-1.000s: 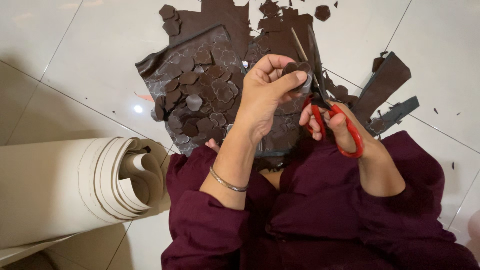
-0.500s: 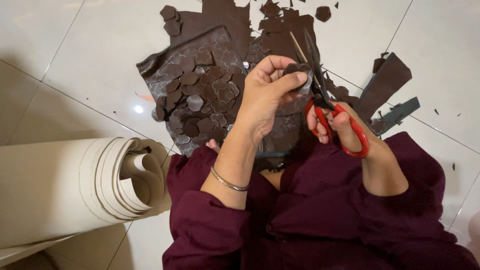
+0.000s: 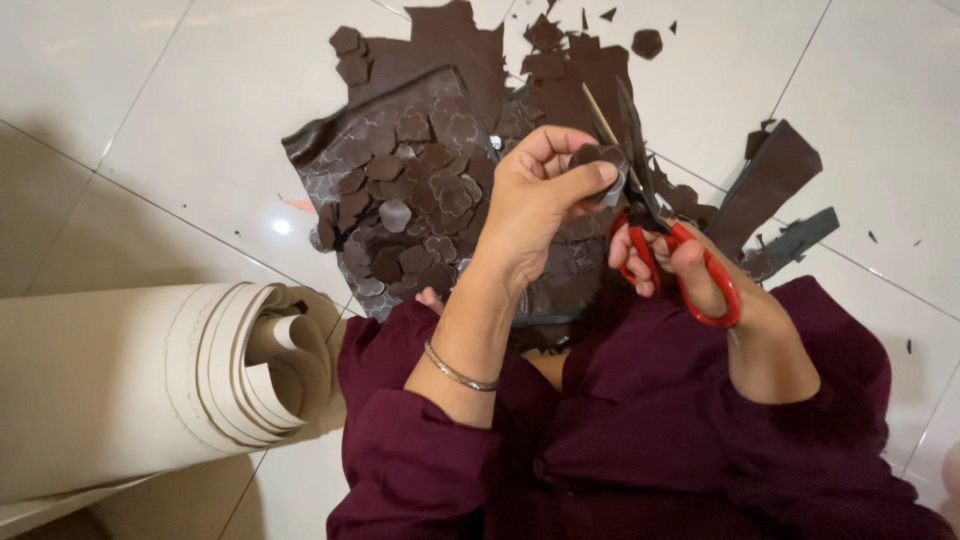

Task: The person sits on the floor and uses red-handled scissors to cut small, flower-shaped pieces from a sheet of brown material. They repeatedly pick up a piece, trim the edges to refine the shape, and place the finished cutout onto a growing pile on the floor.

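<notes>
The left hand (image 3: 540, 195) pinches a small dark brown cut-out piece (image 3: 592, 160) between thumb and fingertips, holding it above the brown patterned sheet (image 3: 400, 170) spread on the pale tiled floor (image 3: 150, 90). Just right of that sheet, the right hand (image 3: 690, 270) grips red-handled scissors (image 3: 665, 240), fingers through the loops, blades parted and meeting the piece's edge. Many flower-shaped cut-outs (image 3: 410, 215) lie piled on the sheet. Left of and below the sheet rests a beige roll of material (image 3: 150, 380); dark strips (image 3: 770, 190) lie to its right.
</notes>
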A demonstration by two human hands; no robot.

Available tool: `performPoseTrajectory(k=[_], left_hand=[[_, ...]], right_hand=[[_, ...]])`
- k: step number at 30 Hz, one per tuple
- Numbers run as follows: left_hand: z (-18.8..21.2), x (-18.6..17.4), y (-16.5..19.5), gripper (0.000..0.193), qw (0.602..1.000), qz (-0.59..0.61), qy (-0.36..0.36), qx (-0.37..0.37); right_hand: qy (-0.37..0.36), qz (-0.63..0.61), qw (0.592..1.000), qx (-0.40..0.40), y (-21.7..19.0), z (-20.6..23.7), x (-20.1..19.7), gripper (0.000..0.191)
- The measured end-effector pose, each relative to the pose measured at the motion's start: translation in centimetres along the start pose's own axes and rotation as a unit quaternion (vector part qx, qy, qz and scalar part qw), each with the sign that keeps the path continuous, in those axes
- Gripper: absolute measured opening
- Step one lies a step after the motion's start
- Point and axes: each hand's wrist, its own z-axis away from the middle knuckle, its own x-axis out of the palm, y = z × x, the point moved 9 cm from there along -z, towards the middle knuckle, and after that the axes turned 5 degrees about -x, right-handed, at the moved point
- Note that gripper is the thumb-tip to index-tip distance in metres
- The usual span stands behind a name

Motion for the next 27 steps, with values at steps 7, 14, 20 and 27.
performPoseTrajectory(k=[7, 14, 20, 27], left_hand=[[-0.1, -0.1, -0.5, 0.018, 1.0, 0.002, -0.003, -0.008], [-0.2, 0.0, -0.5, 0.018, 1.0, -0.011, -0.006, -0.012], [-0.1, 0.3, -0.5, 0.017, 1.0, 0.0, -0.022, -0.01], [-0.2, 0.2, -0.6, 0.018, 1.0, 0.004, -0.024, -0.016]], right_hand=[[0.006, 0.012, 1.0, 0.002, -0.4, -0.1, -0.3, 0.105], [0.01, -0.004, 1.0, 0.03, -0.2, -0.2, 0.2, 0.112], [-0.003, -0.016, 1.0, 0.013, -0.1, -0.2, 0.5, 0.114], [-0.001, -0.003, 1.0, 0.006, 0.7, 0.3, -0.2, 0.106]])
